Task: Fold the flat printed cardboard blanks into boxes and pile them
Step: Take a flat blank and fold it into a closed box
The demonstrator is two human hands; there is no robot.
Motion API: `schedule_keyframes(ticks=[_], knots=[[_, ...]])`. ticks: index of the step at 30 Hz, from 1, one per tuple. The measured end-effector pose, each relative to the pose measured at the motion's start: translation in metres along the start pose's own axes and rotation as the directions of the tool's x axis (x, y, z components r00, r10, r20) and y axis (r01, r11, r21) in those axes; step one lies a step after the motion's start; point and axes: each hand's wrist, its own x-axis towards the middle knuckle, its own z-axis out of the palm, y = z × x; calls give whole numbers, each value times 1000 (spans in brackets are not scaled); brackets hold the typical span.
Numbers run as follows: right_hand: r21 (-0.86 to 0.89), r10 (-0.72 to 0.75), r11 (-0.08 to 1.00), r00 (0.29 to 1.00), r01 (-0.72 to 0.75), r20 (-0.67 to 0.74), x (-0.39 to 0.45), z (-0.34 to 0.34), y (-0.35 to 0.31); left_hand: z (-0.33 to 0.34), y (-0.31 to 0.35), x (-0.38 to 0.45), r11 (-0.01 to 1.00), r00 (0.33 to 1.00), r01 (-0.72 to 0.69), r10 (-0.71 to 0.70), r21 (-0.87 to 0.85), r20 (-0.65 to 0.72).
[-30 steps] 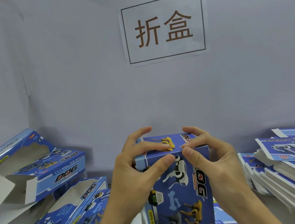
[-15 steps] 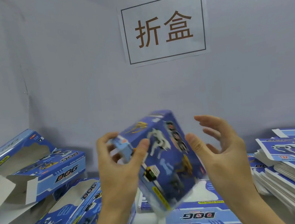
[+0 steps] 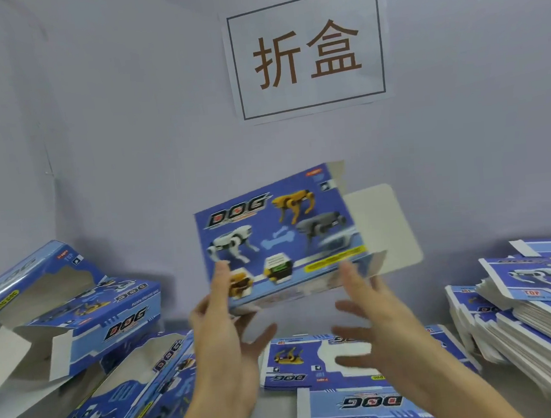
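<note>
We held the folded box [image 3: 279, 235] raised above the table, printed face toward us, its white end flap [image 3: 382, 229] open at right. Our left hand [image 3: 224, 330] pinched its lower left corner, fingers behind. Our right hand [image 3: 374, 327] hovered just below with fingers spread, gripping nothing. Flat blanks [image 3: 536, 306] lay stacked at right; folded boxes [image 3: 87, 322] were piled at left.

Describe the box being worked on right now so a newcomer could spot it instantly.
Start at the paper sign on the wall and drop straight down to the box in the air. The left hand pinches its lower left corner, with a white flap open at its right end. Every other box or blank lies on the table.
</note>
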Motion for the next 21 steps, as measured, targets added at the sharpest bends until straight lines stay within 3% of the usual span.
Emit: schedule_keyframes(ticks=[2,4,5,7,9,11,15,21], knots=[[240,-146,956,984,166,-99,5,-9,-1,3,-2,-6,985,985,71,-94,158,144],[336,-258,884,938,326,-230,8,-21,-3,3,-4,-8,946,960,91,-166,311,224],[334,-290,865,916,375,-278,7,-27,-4,2,-6,-8,926,960,61,-157,373,232],[239,-311,891,902,386,-298,6,-38,-4,0,-6,-6,880,983,-89,3,467,181],[57,-313,942,928,331,-202,7,-45,-3,-4,0,-5,860,969,-243,200,449,142],[-110,-294,951,955,289,-34,7,-47,1,-7,4,-3,851,938,-343,289,398,191],[-160,-209,954,945,254,254,4,-31,11,-10,-7,1,849,894,-376,227,371,386],[-35,-385,918,911,394,150,14,-15,34,0,-36,-5,884,908,-392,328,253,261]])
